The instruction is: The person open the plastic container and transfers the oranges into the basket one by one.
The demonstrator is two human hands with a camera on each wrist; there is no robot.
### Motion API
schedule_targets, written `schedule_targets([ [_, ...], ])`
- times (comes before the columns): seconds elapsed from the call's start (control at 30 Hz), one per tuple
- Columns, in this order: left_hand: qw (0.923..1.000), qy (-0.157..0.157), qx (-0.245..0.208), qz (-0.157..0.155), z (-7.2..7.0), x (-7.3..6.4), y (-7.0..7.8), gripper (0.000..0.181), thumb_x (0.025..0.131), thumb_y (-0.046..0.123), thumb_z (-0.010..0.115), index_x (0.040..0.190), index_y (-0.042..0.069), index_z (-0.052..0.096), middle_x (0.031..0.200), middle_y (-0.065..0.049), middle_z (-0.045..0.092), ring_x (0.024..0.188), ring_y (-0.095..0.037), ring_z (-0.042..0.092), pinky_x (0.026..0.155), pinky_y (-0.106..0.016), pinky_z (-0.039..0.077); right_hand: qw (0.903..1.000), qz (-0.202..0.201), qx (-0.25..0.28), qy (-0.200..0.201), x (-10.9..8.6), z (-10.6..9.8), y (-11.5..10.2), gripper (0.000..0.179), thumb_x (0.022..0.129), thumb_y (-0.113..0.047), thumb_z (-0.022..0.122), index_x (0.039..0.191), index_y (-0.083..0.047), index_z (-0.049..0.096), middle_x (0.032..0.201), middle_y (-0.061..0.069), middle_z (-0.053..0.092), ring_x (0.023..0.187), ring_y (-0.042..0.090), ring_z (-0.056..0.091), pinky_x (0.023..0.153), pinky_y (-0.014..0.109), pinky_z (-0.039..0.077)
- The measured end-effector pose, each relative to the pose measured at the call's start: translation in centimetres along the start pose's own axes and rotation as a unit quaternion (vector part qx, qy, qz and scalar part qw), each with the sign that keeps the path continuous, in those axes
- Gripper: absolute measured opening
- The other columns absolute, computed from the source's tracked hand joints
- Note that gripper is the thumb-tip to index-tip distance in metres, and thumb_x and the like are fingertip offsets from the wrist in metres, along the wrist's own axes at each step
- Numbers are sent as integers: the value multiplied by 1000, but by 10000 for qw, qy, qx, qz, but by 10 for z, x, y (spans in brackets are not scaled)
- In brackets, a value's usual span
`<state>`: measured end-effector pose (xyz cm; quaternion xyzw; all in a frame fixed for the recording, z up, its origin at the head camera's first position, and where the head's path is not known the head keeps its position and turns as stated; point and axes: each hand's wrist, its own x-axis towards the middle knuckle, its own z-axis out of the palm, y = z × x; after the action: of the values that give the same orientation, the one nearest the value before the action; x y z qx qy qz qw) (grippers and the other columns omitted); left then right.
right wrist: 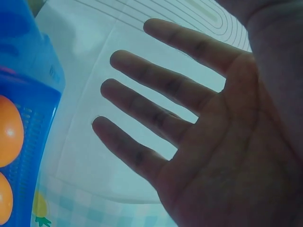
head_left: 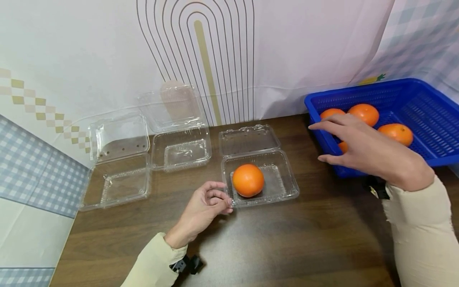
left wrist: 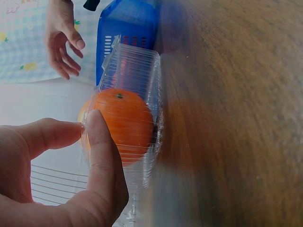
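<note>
An orange (head_left: pixel 248 180) sits in the left part of a clear plastic clamshell box (head_left: pixel 281 195), whose lid is folded back. My left hand (head_left: pixel 204 211) pinches the near left corner of that box between thumb and finger, as the left wrist view shows up close (left wrist: pixel 102 165). Over the left end of a blue basket (head_left: pixel 405 83) hovers my right hand (head_left: pixel 373 147), holding nothing. Its fingers are spread and nearly straight in the right wrist view (right wrist: pixel 213 123). Several oranges (head_left: pixel 396 134) lie in the basket, some partly covered by this hand.
Two more clear boxes with raised lids stand to the left, one at the table's left edge (head_left: pixel 116 179) and one in the middle (head_left: pixel 183 149). A patterned cloth (head_left: pixel 287 52) hangs behind the wooden table (head_left: pixel 269 243). Checked fabric (head_left: pixel 39 167) borders the left side.
</note>
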<state>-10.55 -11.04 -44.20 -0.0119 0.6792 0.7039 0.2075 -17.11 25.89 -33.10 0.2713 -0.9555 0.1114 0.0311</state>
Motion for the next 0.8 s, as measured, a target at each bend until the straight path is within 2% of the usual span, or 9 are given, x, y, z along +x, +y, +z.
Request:
schedule_targets([
  [0.2,10000,-13,-14,1,-1,0,0,49,90,-13,59,135,-9,42,98,-11,63,78,-14,69,82,-34,67,9998,-38,-170,79,2,4,-7,69,82,-28,88,143,-15,57,135,14,59,125,33,53,89,52,59],
  [0.53,10000,-20,-49,20,1,-1,-1,48,90,-12,60,134,-9,43,97,-10,63,78,-13,69,81,-33,67,9999,-127,-66,-24,7,11,-16,68,83,-30,86,143,-16,56,136,11,58,127,32,53,102,53,55],
  [0.8,10000,-18,-54,41,0,0,-1,48,90,-11,61,134,-10,43,97,-10,63,77,-13,69,80,-32,67,9993,-327,-57,141,9,14,-20,67,83,-29,87,141,-17,57,133,8,59,123,30,55,101,50,55],
])
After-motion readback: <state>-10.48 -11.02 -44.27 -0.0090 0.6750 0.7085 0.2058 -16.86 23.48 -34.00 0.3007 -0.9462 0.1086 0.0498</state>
